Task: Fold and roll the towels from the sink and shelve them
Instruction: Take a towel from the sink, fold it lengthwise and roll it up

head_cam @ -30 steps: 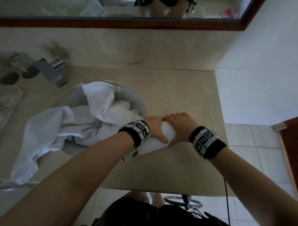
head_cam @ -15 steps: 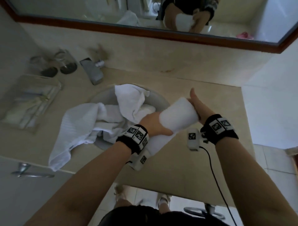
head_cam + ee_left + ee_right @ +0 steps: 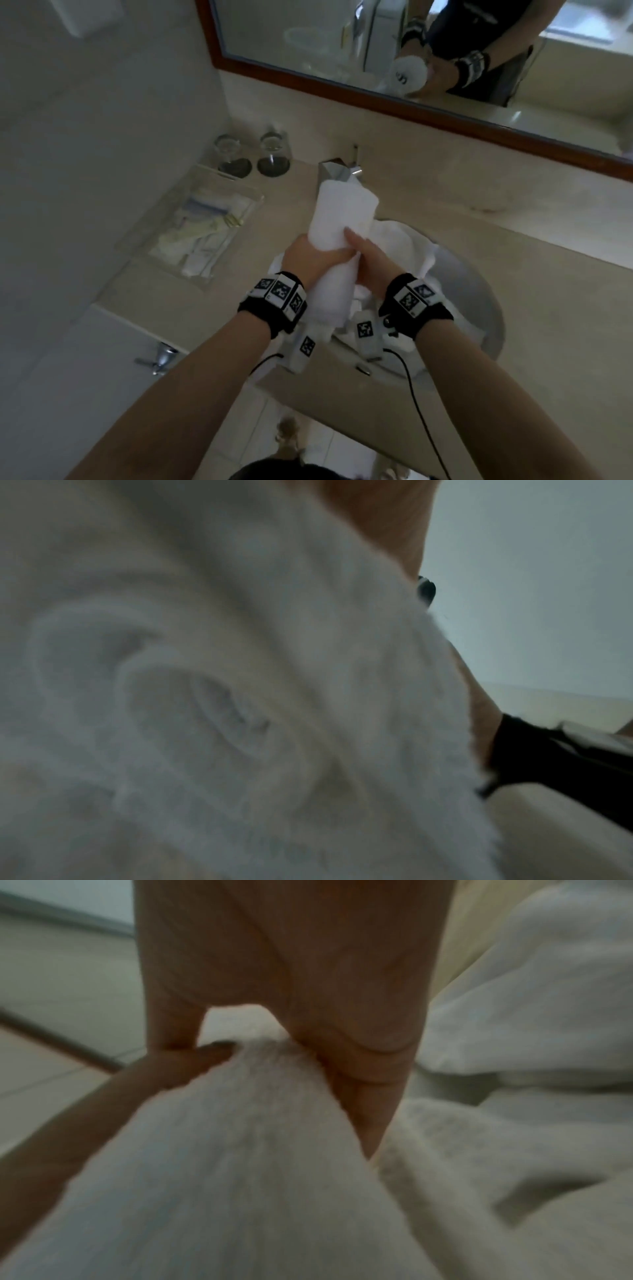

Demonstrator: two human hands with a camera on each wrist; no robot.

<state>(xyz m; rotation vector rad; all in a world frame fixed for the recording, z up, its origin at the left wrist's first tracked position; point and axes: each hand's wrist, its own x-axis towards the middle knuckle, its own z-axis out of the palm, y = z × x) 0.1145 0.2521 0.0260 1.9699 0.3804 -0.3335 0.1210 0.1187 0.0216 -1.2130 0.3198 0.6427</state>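
Both hands on the rolled towel (image 3: 337, 246), lifted clear of the counter (image 3: 513, 291), held above the sink's left edge, one end pointing far toward the faucet (image 3: 339, 171). Left hand (image 3: 308, 260) fingers wrapped around the roll's middle. Right hand (image 3: 371, 263) clamped on it from the right, thumb on top. More loose towels (image 3: 400, 246) piled in the sink (image 3: 479, 308). Clear tray (image 3: 191, 222) and two glasses (image 3: 253, 154) far left.

Both hands (image 3: 337, 265) have lifted the rolled towel (image 3: 337, 236) off the counter (image 3: 513, 274), tilted nearly upright.
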